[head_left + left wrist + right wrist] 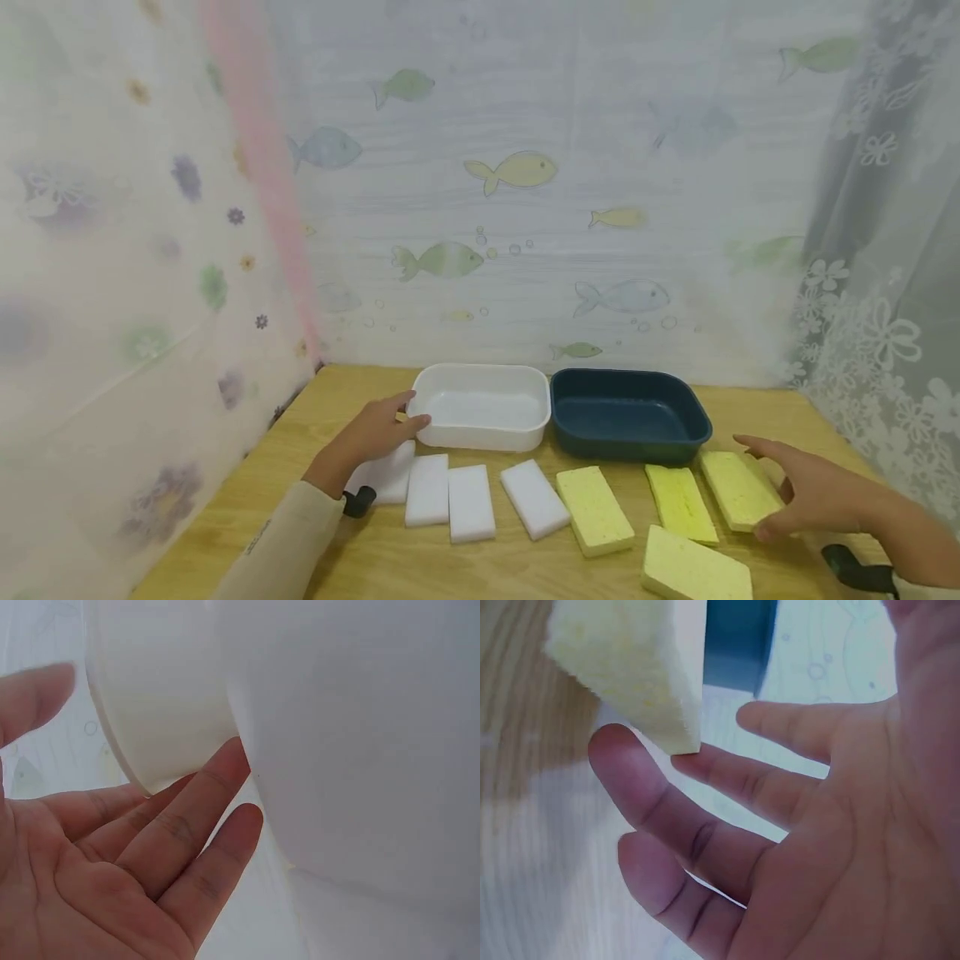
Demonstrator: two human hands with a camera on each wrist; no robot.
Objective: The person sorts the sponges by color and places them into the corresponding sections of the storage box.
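My left hand [378,431] is at the left end of a white plastic tub [480,438]. Its fingers reach along the tub's outer wall, and the left wrist view shows them loosely extended beside the tub [161,697] and a white sponge [367,750]. At the far right, my right hand [817,487] hovers by a yellow sponge [738,490], thumb near its front edge and fingers past its far side. In the right wrist view, the fingers are spread near a corner of that sponge [630,667]; firm contact is unclear.
A dark blue tub [637,448] stands right of the white one. Several white sponges [472,504] lie in front on the left. More yellow sponges [595,511] lie on the right, one [697,567] at the near edge of view. Patterned curtains [525,208] surround the wooden table [525,575].
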